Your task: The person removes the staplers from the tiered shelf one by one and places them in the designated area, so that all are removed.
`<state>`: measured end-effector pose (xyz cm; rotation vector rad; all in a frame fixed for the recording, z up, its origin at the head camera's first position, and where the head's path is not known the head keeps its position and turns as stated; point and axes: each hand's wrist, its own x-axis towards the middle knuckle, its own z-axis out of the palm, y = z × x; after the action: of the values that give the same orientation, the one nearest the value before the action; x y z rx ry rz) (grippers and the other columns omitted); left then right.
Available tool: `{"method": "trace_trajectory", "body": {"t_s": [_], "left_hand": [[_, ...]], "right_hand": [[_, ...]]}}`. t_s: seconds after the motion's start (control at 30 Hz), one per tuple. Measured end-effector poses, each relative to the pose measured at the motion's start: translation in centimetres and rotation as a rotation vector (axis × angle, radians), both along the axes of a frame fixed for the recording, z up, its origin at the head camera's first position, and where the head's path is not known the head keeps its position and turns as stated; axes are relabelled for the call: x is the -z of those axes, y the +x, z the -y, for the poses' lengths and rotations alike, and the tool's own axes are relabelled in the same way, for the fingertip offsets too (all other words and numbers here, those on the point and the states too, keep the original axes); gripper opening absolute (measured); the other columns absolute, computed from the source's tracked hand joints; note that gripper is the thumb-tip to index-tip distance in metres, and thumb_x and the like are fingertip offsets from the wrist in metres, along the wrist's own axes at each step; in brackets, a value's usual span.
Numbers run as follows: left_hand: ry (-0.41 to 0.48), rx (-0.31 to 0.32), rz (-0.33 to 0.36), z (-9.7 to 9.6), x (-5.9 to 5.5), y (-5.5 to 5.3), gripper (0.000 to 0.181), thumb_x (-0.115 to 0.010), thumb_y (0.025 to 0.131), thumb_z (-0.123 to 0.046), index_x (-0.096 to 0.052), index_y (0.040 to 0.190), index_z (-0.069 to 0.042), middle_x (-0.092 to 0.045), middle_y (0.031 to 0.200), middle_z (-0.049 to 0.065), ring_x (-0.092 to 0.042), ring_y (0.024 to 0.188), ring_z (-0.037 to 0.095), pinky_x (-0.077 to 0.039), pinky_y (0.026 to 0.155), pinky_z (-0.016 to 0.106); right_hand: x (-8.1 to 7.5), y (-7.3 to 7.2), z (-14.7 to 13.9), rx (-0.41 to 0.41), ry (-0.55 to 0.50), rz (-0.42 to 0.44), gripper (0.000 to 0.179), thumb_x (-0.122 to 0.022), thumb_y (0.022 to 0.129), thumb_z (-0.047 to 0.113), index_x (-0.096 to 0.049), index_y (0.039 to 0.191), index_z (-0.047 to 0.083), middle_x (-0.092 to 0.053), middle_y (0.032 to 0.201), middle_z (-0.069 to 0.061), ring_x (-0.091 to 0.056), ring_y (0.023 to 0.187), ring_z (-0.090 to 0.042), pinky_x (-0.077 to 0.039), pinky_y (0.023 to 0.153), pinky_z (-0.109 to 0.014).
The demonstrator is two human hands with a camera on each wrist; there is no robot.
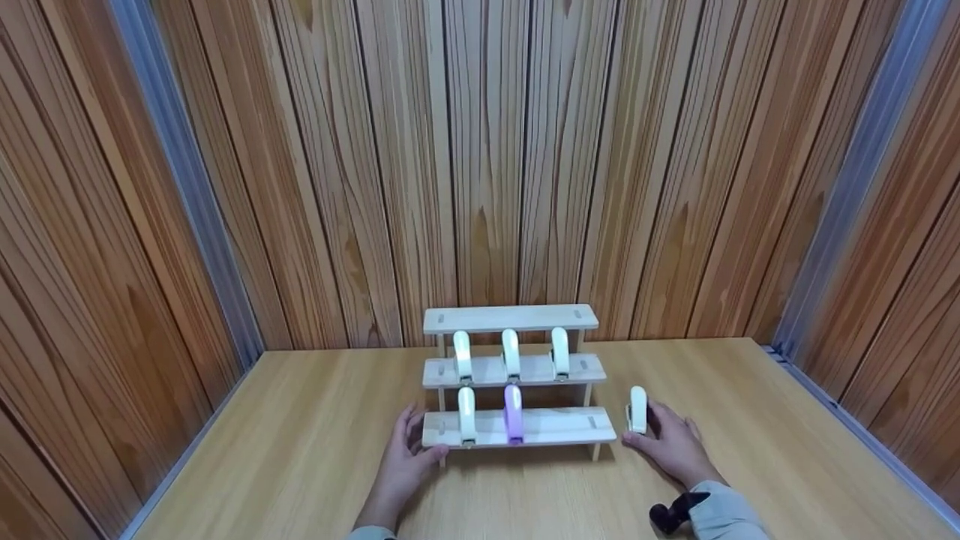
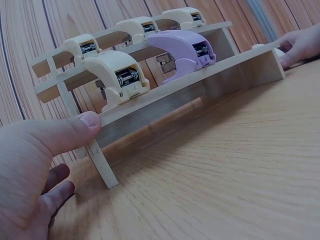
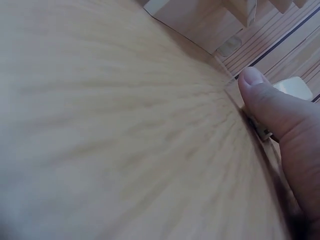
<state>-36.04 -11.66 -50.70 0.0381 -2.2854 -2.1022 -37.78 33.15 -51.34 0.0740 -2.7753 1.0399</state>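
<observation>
A three-tier wooden display shelf [image 1: 555, 428] stands on the table. At its left end my left hand [image 1: 405, 457] holds the lowest tier, thumb on the front corner and fingers farther back. On that tier sit a cream stapler [image 2: 117, 80] and a purple stapler [image 1: 514, 414], side by side. Three more cream staplers, among them the middle one [image 1: 511, 352], line the second tier. To the right of the shelf, my right hand [image 1: 677, 446] grips another cream stapler [image 1: 637, 409] between thumb and fingers, low over the table. In the right wrist view the thumb partly hides it.
The top tier [image 1: 510, 318] of the shelf is bare. Wood-patterned panels [image 1: 487, 150] rise behind the table [image 1: 315, 450] and on both sides. A black wrist strap piece [image 1: 675, 512] sits at the right sleeve.
</observation>
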Motion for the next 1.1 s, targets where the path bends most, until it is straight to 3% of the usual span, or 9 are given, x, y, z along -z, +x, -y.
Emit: {"method": "trace_trajectory", "body": {"t_s": [0.33,0.7,1.1], "left_hand": [[0.010,-0.027,0.021,-0.2,0.0,-0.1,0.106,-0.086,0.078,-0.019,-0.020,0.160,-0.010,-0.036,0.159,0.019,-0.028,0.148,0.042,-0.028,0.119,0.058],[0.003,-0.024,-0.019,-0.2,0.1,-0.4,0.107,-0.086,0.076,-0.016,-0.020,0.159,-0.006,-0.038,0.158,0.019,-0.027,0.149,0.041,-0.027,0.120,0.056],[0.035,-0.011,0.018,-0.1,0.2,-0.5,0.111,-0.087,0.073,-0.020,-0.019,0.160,-0.006,-0.035,0.159,0.022,-0.026,0.148,0.043,-0.026,0.119,0.057]], "right_hand": [[0.0,-0.4,0.1,0.047,0.012,0.012,0.071,-0.075,0.090,0.046,-0.054,0.136,-0.004,-0.057,0.134,-0.027,-0.048,0.128,-0.051,-0.003,0.114,-0.074],[0.0,-0.9,0.5,0.088,0.001,-0.012,0.073,-0.081,0.082,0.049,-0.058,0.128,-0.003,-0.064,0.127,-0.025,-0.053,0.123,-0.050,-0.005,0.112,-0.075],[-0.1,-1.1,0.7,0.146,0.004,0.069,0.079,-0.078,0.080,0.056,-0.057,0.130,-0.001,-0.064,0.127,-0.023,-0.054,0.121,-0.048,-0.007,0.112,-0.073]]}}
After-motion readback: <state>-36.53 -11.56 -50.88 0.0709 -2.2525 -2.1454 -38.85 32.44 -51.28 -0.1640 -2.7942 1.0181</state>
